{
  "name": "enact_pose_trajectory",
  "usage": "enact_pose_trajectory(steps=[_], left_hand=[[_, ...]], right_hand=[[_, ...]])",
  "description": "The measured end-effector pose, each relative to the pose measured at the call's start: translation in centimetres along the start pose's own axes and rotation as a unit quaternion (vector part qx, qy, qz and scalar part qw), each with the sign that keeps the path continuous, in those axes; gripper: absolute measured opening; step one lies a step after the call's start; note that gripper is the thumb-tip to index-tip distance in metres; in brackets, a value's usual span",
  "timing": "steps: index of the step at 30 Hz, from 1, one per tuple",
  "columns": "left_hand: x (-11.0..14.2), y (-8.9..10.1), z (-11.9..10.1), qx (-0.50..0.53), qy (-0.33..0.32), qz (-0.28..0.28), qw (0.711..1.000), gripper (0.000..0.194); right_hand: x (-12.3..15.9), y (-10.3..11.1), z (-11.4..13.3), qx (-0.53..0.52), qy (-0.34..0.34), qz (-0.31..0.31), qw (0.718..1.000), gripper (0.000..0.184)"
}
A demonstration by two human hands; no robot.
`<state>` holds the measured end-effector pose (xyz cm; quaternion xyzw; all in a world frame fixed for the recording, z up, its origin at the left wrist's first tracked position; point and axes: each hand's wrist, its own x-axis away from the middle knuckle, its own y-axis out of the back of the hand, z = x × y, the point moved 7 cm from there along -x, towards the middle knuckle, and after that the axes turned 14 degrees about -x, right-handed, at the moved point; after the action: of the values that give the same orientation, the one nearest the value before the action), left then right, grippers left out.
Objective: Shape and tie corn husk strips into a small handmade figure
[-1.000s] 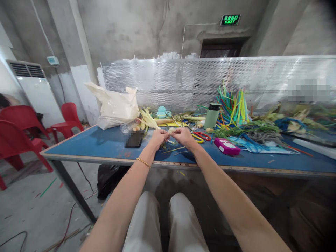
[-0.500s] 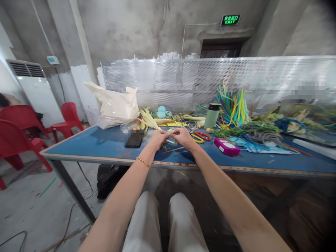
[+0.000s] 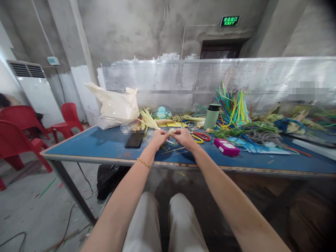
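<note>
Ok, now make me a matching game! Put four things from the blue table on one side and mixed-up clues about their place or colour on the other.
1. Small pale piece
2. Flask
3. Small box
4. Plastic bag

A. Purple with white markings
B. Cream-coloured, towards the table's left end
C. Between the left hand and right hand
D. Pale green with a dark lid

Pairs: 1-C, 2-D, 3-A, 4-B
</note>
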<state>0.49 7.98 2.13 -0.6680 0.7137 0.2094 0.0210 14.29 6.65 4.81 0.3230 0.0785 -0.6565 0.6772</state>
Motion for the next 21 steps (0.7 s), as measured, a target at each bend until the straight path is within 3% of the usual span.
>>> enact_pose_trajectory(steps=[7,12,16,21], left_hand=[[-0.5,-0.2,1.1,0.016,0.015,0.002,1.0,0.027],[-0.8,0.3,1.7,0.053,0.05,-0.027,0.997,0.026],[-0.5,0.7,1.4,0.1,0.056,-0.036,0.993,0.027],[-0.1,0.3,0.8,0.131,0.062,-0.004,0.989,0.02]], right_hand=[[-0.2,-0.2,0.2,0.045,0.013,0.017,0.999,0.028],[0.1,0.6,2.1,0.154,0.15,-0.067,0.974,0.013],[1.0,-0.4,3.2,0.194,0.244,-0.019,0.95,0.01],[1.4,-1.0,3.4,0.248,0.26,0.016,0.933,0.012]])
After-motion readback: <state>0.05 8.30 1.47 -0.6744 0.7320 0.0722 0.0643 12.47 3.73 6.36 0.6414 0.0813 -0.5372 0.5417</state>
